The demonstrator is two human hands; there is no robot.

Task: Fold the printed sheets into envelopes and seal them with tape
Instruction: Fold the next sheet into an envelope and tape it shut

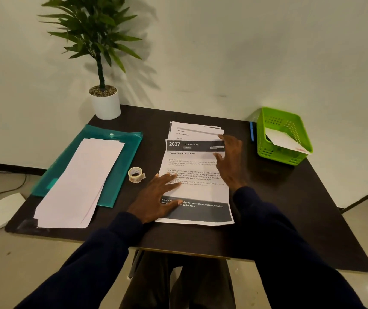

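Note:
A printed sheet point(197, 192) headed "2637 Living Room" lies flat in the middle of the black table point(290, 208), on top of other printed sheets point(195, 130) that stick out behind it. My left hand point(158, 197) rests flat on its lower left part, fingers spread. My right hand point(229, 161) is at the sheet's right edge with straight fingers, touching the paper near its upper right corner. A small roll of clear tape point(135, 174) lies just left of the sheet. Folded white paper envelopes point(82, 184) are stacked on a teal plastic folder point(120, 168) at the left.
A green plastic basket point(290, 152) with a white envelope in it stands at the right rear corner, a blue pen point(251, 131) beside it. A potted plant point(105, 101) stands at the back left corner. A white device point(0, 212) and cables lie on the floor at left.

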